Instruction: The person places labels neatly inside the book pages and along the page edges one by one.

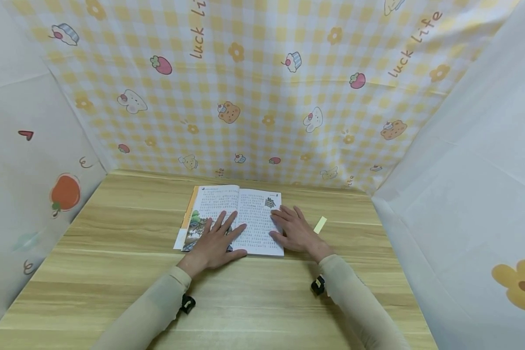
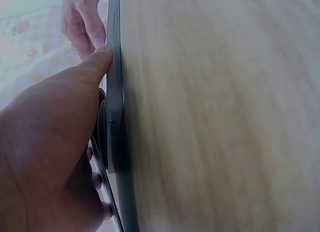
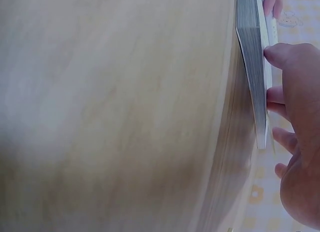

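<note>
An open book (image 1: 255, 218) lies on the wooden table, with printed text on both pages and a coloured picture low on its left page. Across that left page and the middle fold spreads my left hand (image 1: 216, 245), fingers apart, thumb along the lower edge. In the left wrist view the thumb of the left hand (image 2: 55, 106) reaches the edge of the page block (image 2: 114, 56). My right hand (image 1: 294, 229) rests at the right page's outer edge, its fingertips on the paper. The right wrist view has the right hand (image 3: 302, 106) with its fingertips against the book (image 3: 250, 51).
A pale yellow strip (image 1: 320, 224) lies on the table (image 1: 127, 233) just right of the right hand. Behind the table hangs a yellow checked cloth (image 1: 262, 87), with white cloth (image 1: 463, 160) at the sides. Black wrist devices (image 1: 318, 286) sit under the sleeves.
</note>
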Demonstrator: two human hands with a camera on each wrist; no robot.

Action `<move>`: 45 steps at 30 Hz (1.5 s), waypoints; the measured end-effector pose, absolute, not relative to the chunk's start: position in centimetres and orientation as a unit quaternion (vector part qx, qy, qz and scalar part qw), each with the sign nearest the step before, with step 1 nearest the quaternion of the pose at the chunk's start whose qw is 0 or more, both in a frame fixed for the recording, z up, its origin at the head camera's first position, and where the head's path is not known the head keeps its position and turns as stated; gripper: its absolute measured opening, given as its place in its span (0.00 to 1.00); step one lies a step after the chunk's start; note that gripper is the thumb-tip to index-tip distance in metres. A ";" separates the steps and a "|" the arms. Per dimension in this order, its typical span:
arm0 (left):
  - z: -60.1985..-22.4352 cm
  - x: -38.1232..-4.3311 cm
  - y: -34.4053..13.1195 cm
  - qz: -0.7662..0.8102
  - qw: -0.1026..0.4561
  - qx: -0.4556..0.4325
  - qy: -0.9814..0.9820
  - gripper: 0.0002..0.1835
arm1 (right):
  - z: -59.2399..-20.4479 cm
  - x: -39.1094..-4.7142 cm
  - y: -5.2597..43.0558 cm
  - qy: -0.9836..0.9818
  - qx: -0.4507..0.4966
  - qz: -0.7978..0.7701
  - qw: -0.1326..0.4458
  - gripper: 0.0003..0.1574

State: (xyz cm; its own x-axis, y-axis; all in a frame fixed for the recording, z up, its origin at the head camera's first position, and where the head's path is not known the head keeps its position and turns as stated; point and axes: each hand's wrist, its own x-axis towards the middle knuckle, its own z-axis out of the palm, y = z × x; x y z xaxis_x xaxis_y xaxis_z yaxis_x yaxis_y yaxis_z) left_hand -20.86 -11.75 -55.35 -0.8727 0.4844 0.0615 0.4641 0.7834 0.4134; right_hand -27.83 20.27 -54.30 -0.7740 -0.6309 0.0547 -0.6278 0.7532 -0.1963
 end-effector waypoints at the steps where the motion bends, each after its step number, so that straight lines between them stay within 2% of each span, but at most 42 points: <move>1: -55.5 -20.9 -11.8 0.211 0.025 0.249 0.945 0.46 | -54.3 -27.8 20.3 0.936 -0.336 -0.100 0.007 0.43; 9: -56.9 -21.5 -11.8 0.208 0.018 0.245 0.947 0.48 | -54.2 -27.6 21.0 0.936 -0.334 -0.111 0.003 0.40; 27: -54.7 -20.6 -11.3 0.175 0.036 0.238 0.955 0.44 | -54.4 -27.5 22.1 0.937 -0.327 -0.123 0.009 0.39; 45: -55.9 -21.1 -11.7 0.196 0.030 0.244 0.949 0.46 | -54.5 -27.5 22.9 0.939 -0.320 -0.125 0.005 0.37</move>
